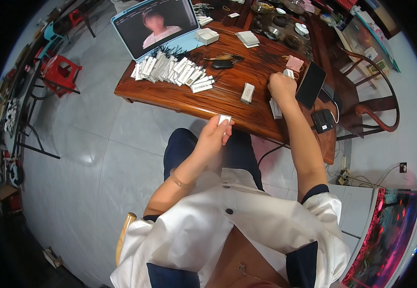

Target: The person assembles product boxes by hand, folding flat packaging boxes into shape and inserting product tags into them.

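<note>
My left hand [214, 133] is above my lap, just off the table's front edge. Its thumb and fingers pinch a small white tag [225, 118]. Farther right, my right hand [283, 87] is closed over the tabletop; whatever its fingers may hold is hidden. A white tag [288, 73] shows just beyond its knuckles. Beside its wrist lies a stack of white tags [275, 109], partly covered by the hand. Between my hands sits a small neat stack of tags [248, 93]. A large loose pile of white tags [165, 69] with black strings spreads at the left.
On the wooden table [170, 96] stand a tablet [155, 24] in a light blue case, a black car key [223, 64], more tag stacks [207, 36], a pink pouch [294, 63], a dark phone [311, 85] and a black box with a cable [322, 121]. A wooden chair [381, 110] stands right.
</note>
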A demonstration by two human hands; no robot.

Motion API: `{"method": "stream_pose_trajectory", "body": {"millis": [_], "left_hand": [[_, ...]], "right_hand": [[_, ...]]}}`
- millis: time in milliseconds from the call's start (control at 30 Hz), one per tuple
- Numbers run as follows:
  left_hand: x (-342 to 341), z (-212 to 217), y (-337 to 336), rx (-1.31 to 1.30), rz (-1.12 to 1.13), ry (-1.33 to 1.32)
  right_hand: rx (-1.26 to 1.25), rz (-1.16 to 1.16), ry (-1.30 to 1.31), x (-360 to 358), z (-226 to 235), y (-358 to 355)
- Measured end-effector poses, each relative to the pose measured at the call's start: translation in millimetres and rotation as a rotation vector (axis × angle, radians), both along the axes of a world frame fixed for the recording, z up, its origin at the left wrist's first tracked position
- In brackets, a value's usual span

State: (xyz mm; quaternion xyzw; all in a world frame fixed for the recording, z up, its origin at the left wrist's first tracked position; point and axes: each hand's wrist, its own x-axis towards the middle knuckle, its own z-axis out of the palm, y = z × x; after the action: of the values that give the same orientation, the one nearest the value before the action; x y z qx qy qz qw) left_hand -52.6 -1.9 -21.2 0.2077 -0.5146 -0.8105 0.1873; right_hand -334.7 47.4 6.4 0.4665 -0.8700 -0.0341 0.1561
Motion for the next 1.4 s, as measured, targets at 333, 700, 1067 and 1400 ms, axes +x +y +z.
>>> {"method": "stream_pose_trajectory", "body": {"millis": [333, 700, 1067, 1400], "left_hand": [[3, -2, -7, -0.09, 0.1, -0.002], [-2, 1, -11, -0.174, 0.23, 0.113], [4, 3, -11, -0.16, 0.165, 0.091], [5, 3, -14, -0.108, 0.169, 0.098]], "right_hand": [[-0.039, -0.161, -0.075, 7, 47, 20], [-0.496, 0.297, -0.565, 101, 72, 64], [-0.514, 0.378, -0.786, 145, 67, 72], [-0.497, 0.538, -0.55, 148, 66, 75]]}}
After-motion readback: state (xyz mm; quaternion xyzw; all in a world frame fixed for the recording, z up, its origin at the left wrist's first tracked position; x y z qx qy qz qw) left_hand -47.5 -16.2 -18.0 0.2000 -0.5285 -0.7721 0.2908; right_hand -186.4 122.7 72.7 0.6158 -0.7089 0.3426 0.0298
